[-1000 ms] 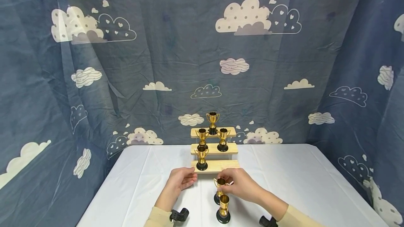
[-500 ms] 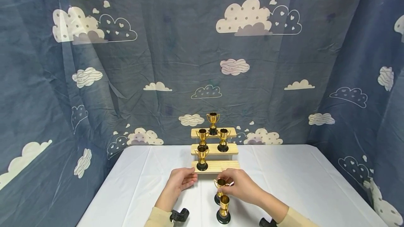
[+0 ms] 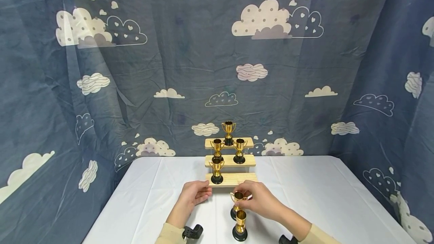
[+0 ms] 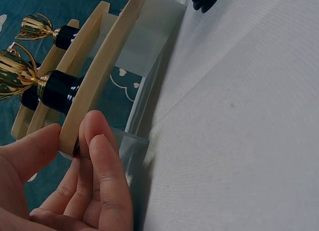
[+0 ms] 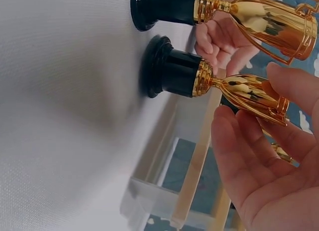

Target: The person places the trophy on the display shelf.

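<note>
My left hand [image 3: 193,195] pinches the left end of the lowest board of a three-tier wooden display stand [image 3: 235,178], thumb above and fingertips below, as the left wrist view shows. With thumb and fingers, my right hand [image 3: 260,200] holds the cup of a small gold trophy [image 5: 246,89] at its handle. That trophy is upright, its black base right at the white cloth. Nearer the camera stands another gold trophy [image 3: 240,221], overlapping the held one. On the stand are a top trophy [image 3: 228,128], two on the middle board, and a bottom-left trophy [image 3: 217,168].
A white cloth covers the table [image 3: 305,195]. Behind and at both sides hangs a blue curtain [image 3: 190,59] with cloud prints. Clear panels [image 4: 149,36] support the stand's boards. A black wrist device [image 3: 193,231] sits by the left sleeve.
</note>
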`<state>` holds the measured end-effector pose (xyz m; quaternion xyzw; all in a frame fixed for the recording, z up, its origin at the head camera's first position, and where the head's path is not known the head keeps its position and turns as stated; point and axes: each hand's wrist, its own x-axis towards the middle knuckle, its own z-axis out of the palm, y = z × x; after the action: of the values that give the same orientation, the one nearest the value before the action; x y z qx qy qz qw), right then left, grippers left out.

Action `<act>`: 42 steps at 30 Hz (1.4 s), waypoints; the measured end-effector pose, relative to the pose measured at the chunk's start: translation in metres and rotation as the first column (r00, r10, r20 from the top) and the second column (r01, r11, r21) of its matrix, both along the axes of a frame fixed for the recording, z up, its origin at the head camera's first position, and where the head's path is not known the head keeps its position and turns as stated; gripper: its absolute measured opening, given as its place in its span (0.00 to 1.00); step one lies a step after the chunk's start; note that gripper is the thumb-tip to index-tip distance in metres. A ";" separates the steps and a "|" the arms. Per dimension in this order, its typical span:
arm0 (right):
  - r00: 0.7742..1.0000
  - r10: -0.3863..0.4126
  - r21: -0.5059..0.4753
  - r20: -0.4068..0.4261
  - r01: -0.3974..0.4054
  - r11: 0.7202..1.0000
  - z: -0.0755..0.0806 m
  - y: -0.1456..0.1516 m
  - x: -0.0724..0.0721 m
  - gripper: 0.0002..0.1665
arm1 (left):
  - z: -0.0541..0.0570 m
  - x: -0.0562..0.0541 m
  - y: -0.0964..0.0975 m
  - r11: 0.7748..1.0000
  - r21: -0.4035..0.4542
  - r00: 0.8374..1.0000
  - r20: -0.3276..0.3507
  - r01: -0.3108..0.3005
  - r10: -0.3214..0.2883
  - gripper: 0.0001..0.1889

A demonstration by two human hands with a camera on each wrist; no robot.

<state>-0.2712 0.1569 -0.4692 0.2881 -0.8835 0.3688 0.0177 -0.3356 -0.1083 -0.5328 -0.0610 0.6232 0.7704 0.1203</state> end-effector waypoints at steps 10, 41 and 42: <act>0.999 -0.010 -0.046 -0.032 0.008 0.999 0.002 0.001 0.004 0.16 | 0.000 -0.001 0.001 1.000 -0.002 1.000 0.004 -0.002 0.002 0.20; 0.994 -0.113 -0.083 0.004 0.113 0.990 0.013 0.002 -0.001 0.17 | -0.003 -0.003 -0.001 1.000 -0.010 1.000 0.016 0.002 -0.002 0.18; 0.993 -0.115 -0.087 0.005 0.115 0.990 0.014 0.002 -0.001 0.17 | -0.002 -0.002 -0.001 1.000 -0.009 1.000 0.016 0.001 -0.001 0.18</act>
<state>-0.2723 0.1591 -0.4556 0.2358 -0.8818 0.4053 0.0514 -0.3376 -0.1096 -0.5349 -0.0672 0.6259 0.7668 0.1254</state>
